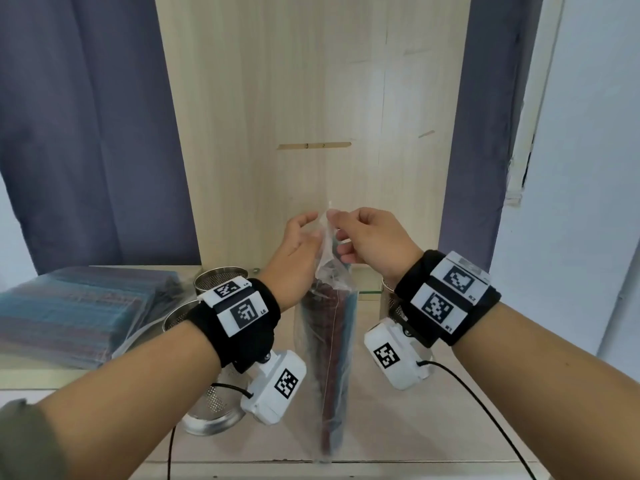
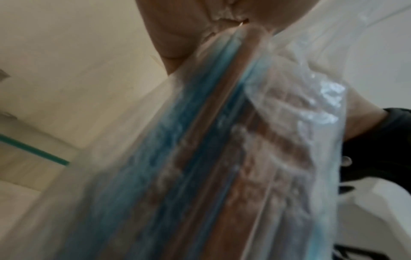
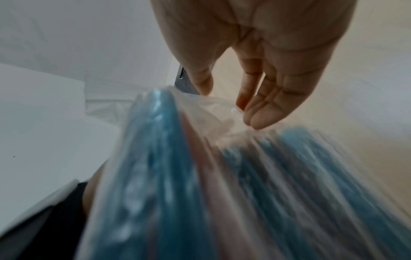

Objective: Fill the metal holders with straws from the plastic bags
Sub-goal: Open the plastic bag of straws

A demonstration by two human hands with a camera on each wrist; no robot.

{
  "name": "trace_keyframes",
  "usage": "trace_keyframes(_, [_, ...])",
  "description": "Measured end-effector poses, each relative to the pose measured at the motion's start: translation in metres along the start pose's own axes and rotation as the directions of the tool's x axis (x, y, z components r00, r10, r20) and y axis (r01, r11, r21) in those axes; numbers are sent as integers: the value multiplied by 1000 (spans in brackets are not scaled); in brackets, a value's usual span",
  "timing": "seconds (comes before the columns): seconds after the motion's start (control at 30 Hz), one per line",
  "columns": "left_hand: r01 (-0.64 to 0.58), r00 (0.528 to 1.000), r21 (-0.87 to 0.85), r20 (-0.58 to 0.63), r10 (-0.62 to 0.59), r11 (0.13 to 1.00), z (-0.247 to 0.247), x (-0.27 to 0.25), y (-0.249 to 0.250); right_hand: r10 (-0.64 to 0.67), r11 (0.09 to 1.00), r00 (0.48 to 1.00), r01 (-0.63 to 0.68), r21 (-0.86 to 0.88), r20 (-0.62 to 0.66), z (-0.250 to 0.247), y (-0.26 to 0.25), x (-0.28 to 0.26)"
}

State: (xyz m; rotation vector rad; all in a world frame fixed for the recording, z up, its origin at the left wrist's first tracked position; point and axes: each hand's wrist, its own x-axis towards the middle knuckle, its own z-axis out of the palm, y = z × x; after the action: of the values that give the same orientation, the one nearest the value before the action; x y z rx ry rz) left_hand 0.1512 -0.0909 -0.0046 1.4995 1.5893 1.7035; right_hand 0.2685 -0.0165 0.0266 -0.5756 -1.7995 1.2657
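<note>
Straws [image 1: 330, 327], blue and reddish-brown, stand packed inside a clear plastic bag [image 1: 325, 358] held upright in the lower centre of the head view, its bottom edge near the front of the pale worktop [image 1: 398, 434]. Both forearms reach forward and up from the lower corners, wrists level, the hands meeting at the bag's crumpled top. The right hand [image 1: 370, 237] closes its grip on the top of the film, thumb and fingers pinching the plastic so the bag hangs below it. The left hand [image 1: 298, 244] sits just left of the bag's neck; its fingers are loosely curved against the film, and whether they pinch it I cannot tell. Two perforated metal holders [image 1: 221, 278] stand at lower left behind the left wrist, beside a flat stack of bagged straws [image 1: 69, 317].
</note>
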Motion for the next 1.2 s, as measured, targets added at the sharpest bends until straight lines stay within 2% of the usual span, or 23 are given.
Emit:
trace_keyframes(0.13, [32, 998, -41, -52, -34, 999, 4, 2, 3, 32, 999, 999, -32, -5, 24, -1, -3, 6])
trace_keyframes(0.27, [92, 996, -64, -11, -93, 994, 0, 9, 8, 70, 997, 997, -70, 9, 44, 0, -2, 9])
trace_keyframes(0.37, [98, 995, -130, 27, -96, 987, -3, 11, 15, 6, 1000, 1000, -6, 22, 18, 0, -2, 8])
trace_keyframes(0.47, [43, 999, -113, 16, -42, 993, -3, 14, 19, -65, 997, 998, 65, -41, -9, -1, -3, 8])
trace_keyframes(0.67, [-19, 997, -92, -75, 12, 996, -1, 14, 16, -107, 994, 993, 106, -41, -39, -3, 1, 9])
trace_keyframes(0.73, [-14, 993, -52, -119, 8, 999, -3, 15, 17, -125, 991, 992, 124, -52, -24, -3, 4, 10])
trace_keyframes(0.87, [10, 991, 26, -133, -7, 1000, -9, 19, 24, -167, 983, 986, 166, -84, -1, -3, 3, 12])
trace_keyframes(0.97, [82, 992, 68, -96, -75, 994, -15, 20, 25, -160, 971, 987, 152, -185, -26, -4, 5, 14])
trace_keyframes(1.07, [143, 988, 2, -55, -143, 990, -16, 15, 28, -137, 953, 990, 127, -277, -18, -2, 6, 13])
trace_keyframes(1.2, [126, 992, -63, -17, -128, 990, -16, 8, 31, -99, 972, 995, 99, -215, 11, -1, 1, 10])
